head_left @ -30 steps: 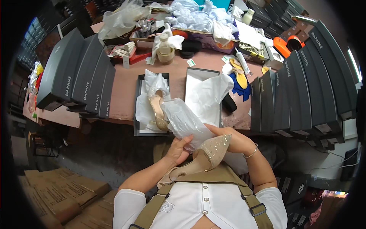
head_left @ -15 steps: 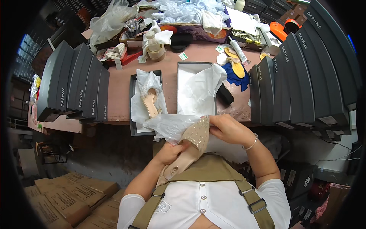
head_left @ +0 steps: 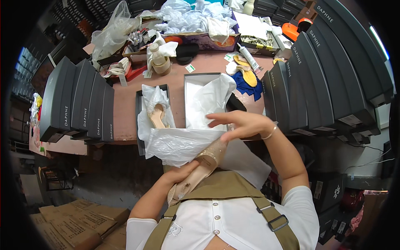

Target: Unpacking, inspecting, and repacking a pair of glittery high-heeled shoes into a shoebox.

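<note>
My left hand [head_left: 182, 172] is closed around the side of a beige glittery open-toe shoe [head_left: 211, 155], held tilted in front of my apron. Over the shoe's toe end, my right hand [head_left: 245, 124] is open with its fingers spread, the thumb close to or touching the toe. White tissue paper [head_left: 177, 146] spreads beyond the left hand, across the near end of a narrow dark shoebox [head_left: 141, 139]. In that box a matching beige shoe [head_left: 157, 118] lies in tissue. Beside it, a wider grey box part [head_left: 203, 76] holds crumpled white paper [head_left: 216, 93].
Dark shoeboxes stand upright in rows at the left [head_left: 84, 102] and right [head_left: 318, 79] of the pink table [head_left: 125, 109]. Behind are a bottle [head_left: 157, 56], a carton of tissue [head_left: 200, 41], a blue cloth [head_left: 248, 86] and a tube [head_left: 250, 58]. Brown cartons [head_left: 79, 221] lie lower left.
My right hand has let go of the shoe's toe and opened above it. The tissue paper has spread flatter over the box's near end. My left hand keeps hold of the shoe.
</note>
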A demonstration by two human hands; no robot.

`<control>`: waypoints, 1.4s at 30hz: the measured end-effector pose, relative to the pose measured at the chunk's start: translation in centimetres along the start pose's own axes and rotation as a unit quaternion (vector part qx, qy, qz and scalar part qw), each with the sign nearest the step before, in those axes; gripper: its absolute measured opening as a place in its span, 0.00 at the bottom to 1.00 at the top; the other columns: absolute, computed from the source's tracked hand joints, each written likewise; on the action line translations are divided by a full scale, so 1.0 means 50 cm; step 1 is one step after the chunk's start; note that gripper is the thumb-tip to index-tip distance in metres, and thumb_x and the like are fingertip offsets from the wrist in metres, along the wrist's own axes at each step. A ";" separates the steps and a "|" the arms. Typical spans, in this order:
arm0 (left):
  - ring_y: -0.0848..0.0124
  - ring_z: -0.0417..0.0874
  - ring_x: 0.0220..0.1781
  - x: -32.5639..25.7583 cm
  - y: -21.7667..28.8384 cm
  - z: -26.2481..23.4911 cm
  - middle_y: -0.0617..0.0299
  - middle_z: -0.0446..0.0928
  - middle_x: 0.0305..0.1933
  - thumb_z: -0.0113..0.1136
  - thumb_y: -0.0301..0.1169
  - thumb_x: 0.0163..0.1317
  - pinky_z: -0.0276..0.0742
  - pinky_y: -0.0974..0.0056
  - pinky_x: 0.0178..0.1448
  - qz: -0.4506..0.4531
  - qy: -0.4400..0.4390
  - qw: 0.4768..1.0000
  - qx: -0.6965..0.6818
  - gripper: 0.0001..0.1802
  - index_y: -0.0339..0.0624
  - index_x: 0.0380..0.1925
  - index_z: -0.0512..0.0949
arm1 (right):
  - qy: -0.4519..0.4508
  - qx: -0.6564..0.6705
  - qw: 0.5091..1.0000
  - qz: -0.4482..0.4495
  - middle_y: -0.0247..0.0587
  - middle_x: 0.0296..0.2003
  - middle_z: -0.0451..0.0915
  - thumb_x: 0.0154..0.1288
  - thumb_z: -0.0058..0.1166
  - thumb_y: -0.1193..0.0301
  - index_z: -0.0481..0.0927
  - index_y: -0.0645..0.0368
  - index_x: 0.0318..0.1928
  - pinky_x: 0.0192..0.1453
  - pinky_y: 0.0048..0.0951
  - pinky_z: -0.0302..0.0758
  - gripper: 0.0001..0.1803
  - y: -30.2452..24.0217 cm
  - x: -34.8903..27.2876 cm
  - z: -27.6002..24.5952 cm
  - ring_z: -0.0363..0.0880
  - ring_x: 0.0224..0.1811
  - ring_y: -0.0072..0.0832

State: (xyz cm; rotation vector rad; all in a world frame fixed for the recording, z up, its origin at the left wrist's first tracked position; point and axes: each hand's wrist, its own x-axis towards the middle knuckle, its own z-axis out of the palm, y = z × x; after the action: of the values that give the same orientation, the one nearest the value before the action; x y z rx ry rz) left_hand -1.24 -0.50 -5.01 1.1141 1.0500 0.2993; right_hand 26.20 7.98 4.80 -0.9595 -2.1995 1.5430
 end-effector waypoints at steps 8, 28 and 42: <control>0.69 0.75 0.57 0.018 -0.029 -0.005 0.57 0.71 0.59 0.59 0.29 0.61 0.72 0.64 0.61 0.097 -0.036 0.884 -0.457 0.31 0.38 0.64 0.62 | 0.050 -0.304 0.929 -0.206 0.35 0.30 0.72 0.49 0.58 0.72 0.81 0.52 0.40 0.51 0.34 0.66 0.14 -0.037 0.049 0.135 0.74 0.39 0.32; 0.78 0.72 0.55 0.008 -0.022 -0.004 0.63 0.72 0.57 0.56 0.20 0.61 0.69 0.70 0.59 0.134 -0.002 0.965 -0.225 0.30 0.39 0.64 0.62 | 0.295 -0.247 0.923 0.002 0.46 0.42 0.78 0.58 0.62 0.60 0.75 0.60 0.50 0.47 0.39 0.72 0.24 0.007 -0.041 0.112 0.77 0.42 0.40; 0.75 0.74 0.56 -0.005 -0.070 0.004 0.60 0.72 0.58 0.57 0.20 0.59 0.71 0.68 0.59 0.111 0.019 0.944 -0.310 0.32 0.37 0.65 0.62 | 0.168 -0.098 0.972 0.129 0.55 0.25 0.76 0.61 0.56 0.69 0.75 0.67 0.32 0.35 0.41 0.70 0.11 0.056 -0.060 0.105 0.74 0.30 0.52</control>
State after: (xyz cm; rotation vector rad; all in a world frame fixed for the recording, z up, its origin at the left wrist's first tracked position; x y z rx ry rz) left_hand -2.18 -2.40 -7.79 0.6504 0.7780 0.7762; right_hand 26.37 2.79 0.63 -1.4966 -2.0709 1.1617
